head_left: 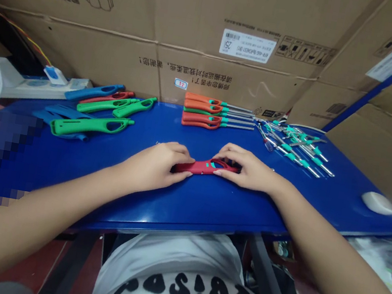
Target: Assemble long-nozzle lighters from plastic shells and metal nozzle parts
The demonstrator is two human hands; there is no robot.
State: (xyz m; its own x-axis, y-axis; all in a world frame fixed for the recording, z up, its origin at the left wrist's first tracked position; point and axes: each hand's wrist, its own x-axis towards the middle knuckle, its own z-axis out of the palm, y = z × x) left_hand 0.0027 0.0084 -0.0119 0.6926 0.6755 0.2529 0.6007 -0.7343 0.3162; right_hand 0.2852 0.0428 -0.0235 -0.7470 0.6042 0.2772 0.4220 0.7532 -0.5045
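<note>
A red lighter (pixel 200 167), the long gas kind, lies crosswise near the front of the blue table, with teal showing in its trigger opening. My left hand (pixel 165 164) grips its left end between thumb and fingers. Around the right end, by the trigger loop, my right hand (pixel 247 168) is closed; its fingers partly hide that end. Behind my hands is a stack of orange, green and red lighters (pixel 200 120) with metal tubes pointing right. Farther right lies a loose pile of metal lighter tubes (pixel 304 147) with teal parts and thin wires.
Green, blue and red empty lighter handles (pixel 87 125) lie at the left. Behind them sits a white power strip (pixel 21 90) with cables. A white rounded object (pixel 379 203) rests at the right. Cardboard (pixel 186 25) walls the back of the blue table (pixel 156 205).
</note>
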